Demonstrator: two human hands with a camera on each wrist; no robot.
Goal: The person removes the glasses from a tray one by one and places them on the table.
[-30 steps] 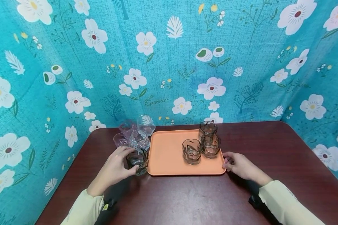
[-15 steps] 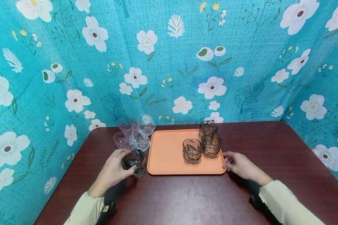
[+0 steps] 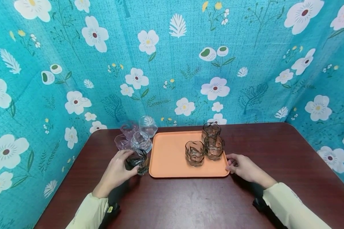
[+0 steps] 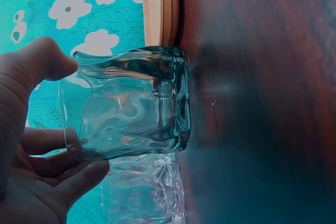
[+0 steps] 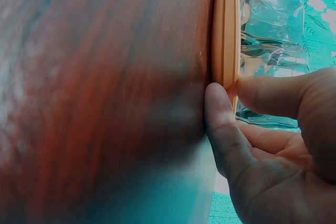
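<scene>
Left of the tray, my left hand (image 3: pixel 118 169) holds a dark smoky drinking glass (image 4: pixel 126 103) near its rim, thumb on one side and fingers on the other. The glass is upright, its base close over the table in the left wrist view. My right hand (image 3: pixel 244 167) pinches the right edge of the orange tray (image 3: pixel 169 170) between thumb and finger. On the right part of that tray stand three brown-tinted glasses: a front one (image 3: pixel 195 154), one beside it (image 3: pixel 214 148) and a rear one (image 3: pixel 211 128), partly hidden.
Behind the left hand stand a clear glass (image 3: pixel 141 141), another clear glass (image 3: pixel 147 126) and pinkish glassware (image 3: pixel 122 141), close together. The dark wooden table (image 3: pixel 189 203) reaches back to a blue floral curtain (image 3: pixel 166 63).
The left hand and its dark glass have shifted slightly left, away from the tray, then a little back up. The right hand keeps its place at the tray's edge.
</scene>
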